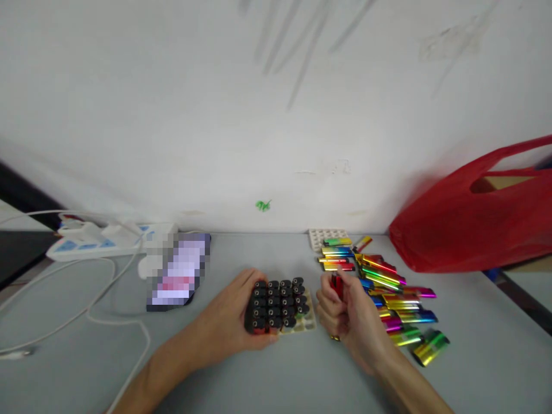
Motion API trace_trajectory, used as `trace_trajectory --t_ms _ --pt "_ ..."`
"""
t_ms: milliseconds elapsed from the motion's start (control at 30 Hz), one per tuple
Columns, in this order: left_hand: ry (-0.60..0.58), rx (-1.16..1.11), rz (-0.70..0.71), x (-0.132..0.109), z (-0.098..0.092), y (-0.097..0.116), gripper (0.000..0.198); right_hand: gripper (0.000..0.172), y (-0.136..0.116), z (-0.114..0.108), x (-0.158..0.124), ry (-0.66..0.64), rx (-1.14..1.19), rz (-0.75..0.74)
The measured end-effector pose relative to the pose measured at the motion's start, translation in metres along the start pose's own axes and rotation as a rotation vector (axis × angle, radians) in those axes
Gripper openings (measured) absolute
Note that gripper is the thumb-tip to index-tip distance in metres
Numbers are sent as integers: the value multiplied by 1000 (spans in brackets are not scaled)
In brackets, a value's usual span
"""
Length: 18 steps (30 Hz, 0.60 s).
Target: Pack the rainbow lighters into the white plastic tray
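A small pale tray (311, 323) holds several rows of upright lighters (273, 302), their black tops with small round nozzles facing me. Empty slots show along its right and front right part. My left hand (235, 316) is closed around the tray's left side, fingers behind and thumb in front. Just right of the tray, my right hand (351, 316) is wrapped in a fist round a lighter (338, 285); its red and black end shows at the top. Shiny multicoloured lighters (401, 302), or their metallic sleeves, lie in a loose pile beyond that hand.
Behind the pile, a white tray with holes (321, 237) stands against the wall. A red bag (470, 218) sits at the right. To the left are a phone (179, 273), a white power strip (103, 244) and a looping white cable (101, 290) on the grey table (276, 385).
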<state>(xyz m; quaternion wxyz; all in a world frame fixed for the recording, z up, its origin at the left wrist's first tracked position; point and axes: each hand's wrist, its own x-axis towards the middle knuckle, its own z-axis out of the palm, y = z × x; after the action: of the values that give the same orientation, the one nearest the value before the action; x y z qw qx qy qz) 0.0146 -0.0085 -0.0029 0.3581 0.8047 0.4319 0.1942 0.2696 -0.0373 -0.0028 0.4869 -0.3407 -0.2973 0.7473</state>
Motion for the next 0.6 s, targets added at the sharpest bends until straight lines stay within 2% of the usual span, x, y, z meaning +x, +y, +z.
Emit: trace_trajectory --t_ms 100,200,333,600 --pt "9 8 7 0 1 -1 42 46 4 4 -3 48 -90 -66" --pt "6 14 9 0 1 -1 42 35 7 10 -7 65 -245 -214" --pt "7 20 -4 0 0 0 43 33 6 14 -12 89 -496 -424" --pt "31 15 5 -1 2 -2 43 22 -7 0 -11 33 -591 -381"
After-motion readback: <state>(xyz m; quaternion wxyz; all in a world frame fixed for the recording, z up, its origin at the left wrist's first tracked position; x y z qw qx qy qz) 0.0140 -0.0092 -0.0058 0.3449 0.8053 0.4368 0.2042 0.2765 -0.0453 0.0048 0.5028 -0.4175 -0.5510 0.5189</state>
